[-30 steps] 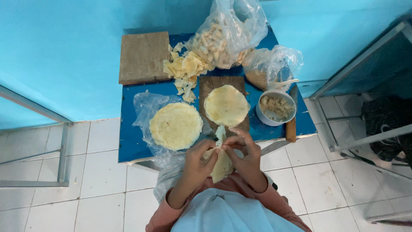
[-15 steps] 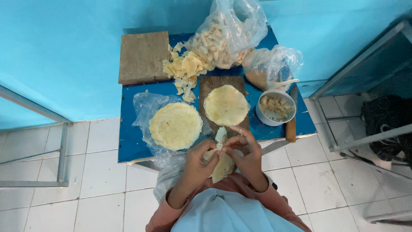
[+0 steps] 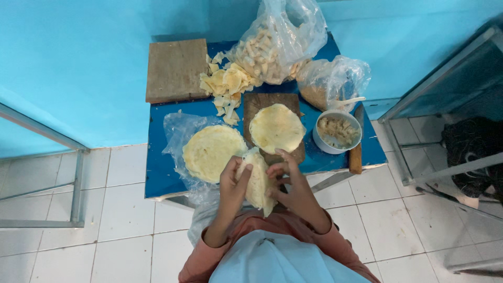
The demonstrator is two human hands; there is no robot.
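Observation:
My left hand (image 3: 231, 187) and my right hand (image 3: 289, 184) both hold a folded pale yellow wrapper (image 3: 257, 181) between them, just off the near edge of the blue table (image 3: 160, 167). A round flat wrapper (image 3: 276, 128) lies on a dark wooden board (image 3: 259, 102) right in front of my hands. A stack of round wrappers (image 3: 212, 152) rests on clear plastic to the left of it. A white bowl of pale filling (image 3: 337, 132) stands to the right of the board.
A square wooden board (image 3: 175, 69) lies at the back left. Yellowish wrapper scraps (image 3: 225, 86) are heaped mid-table. Two clear plastic bags (image 3: 277, 42) (image 3: 335, 78) sit at the back right. A wooden-handled knife (image 3: 357, 147) lies at the right edge. Metal frames flank the table on a white tiled floor.
My hands have kept working the same folded wrapper; the fingers shifted slightly around it. Nothing on the table has moved.

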